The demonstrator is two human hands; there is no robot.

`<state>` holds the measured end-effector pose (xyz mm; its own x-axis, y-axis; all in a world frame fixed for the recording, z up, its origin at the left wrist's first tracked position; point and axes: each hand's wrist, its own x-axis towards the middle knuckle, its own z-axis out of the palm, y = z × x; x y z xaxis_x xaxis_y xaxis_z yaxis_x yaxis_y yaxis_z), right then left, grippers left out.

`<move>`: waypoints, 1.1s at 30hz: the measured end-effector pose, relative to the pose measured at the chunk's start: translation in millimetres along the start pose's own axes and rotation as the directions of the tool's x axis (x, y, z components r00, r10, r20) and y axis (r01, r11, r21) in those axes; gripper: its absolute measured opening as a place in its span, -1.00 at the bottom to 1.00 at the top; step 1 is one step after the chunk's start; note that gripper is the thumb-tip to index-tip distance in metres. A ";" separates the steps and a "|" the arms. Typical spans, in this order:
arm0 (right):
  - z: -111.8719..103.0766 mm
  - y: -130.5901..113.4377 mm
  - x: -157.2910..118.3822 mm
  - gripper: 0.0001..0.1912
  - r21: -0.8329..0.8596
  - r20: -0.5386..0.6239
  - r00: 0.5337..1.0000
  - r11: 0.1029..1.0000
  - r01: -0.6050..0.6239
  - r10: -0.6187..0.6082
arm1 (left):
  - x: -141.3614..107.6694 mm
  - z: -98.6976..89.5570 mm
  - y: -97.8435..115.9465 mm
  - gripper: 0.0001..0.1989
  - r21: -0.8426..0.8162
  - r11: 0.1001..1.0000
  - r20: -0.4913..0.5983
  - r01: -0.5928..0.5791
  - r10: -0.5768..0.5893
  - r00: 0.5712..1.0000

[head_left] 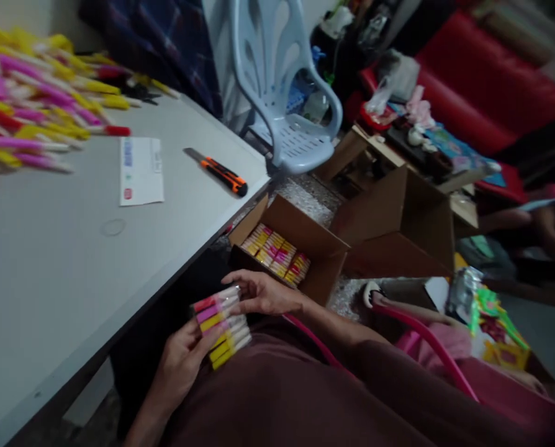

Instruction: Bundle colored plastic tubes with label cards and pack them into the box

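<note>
Over my lap, both hands hold a clear-wrapped pack of pen-like sticks, lying side by side with red, pink and yellow parts and white ends. My left hand grips its left side, thumb across the front and fingers mostly hidden behind. At the upper right edge, my right hand pinches the white ends between thumb and fingers. Just beyond, an open cardboard box contains several similar packs in rows. A pile of loose sticks in matching colours covers the table's far left.
On the white table lie a printed white card, an orange-black utility knife with blade exposed and a rubber band. Behind are a pale blue plastic chair and another cardboard box. A person's foot is at right.
</note>
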<state>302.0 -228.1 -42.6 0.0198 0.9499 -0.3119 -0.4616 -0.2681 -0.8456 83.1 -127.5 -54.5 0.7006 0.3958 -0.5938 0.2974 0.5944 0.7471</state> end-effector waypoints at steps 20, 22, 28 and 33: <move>26.4 -23.0 -22.0 -0.57 -0.009 -0.749 0.627 0.949 0.315 -0.215 | 66.8 84.9 45.9 -0.50 0.789 -0.162 0.477 -0.592 0.769 0.425; 4.9 -21.8 -22.0 -0.61 0.024 -0.781 0.598 0.948 0.318 -0.181 | 75.7 100.9 46.9 -0.50 0.754 -0.168 0.522 -0.634 0.740 0.424; -119.5 -22.2 -62.1 -0.58 0.010 -0.814 0.566 0.969 0.246 -0.135 | 90.6 113.8 69.2 -0.40 0.578 -0.047 0.655 -0.815 0.622 0.429; -215.0 6.3 -92.8 -0.68 0.060 -0.871 0.477 0.989 -0.135 0.118 | 83.8 52.2 107.1 -0.47 0.776 -0.069 0.463 -0.627 0.738 0.491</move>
<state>487.9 -352.4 -112.1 0.7270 0.2820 -0.6260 -0.5124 -0.3840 -0.7681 207.5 -67.2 -8.7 0.8636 0.3093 0.3982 0.0437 -0.8327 0.5521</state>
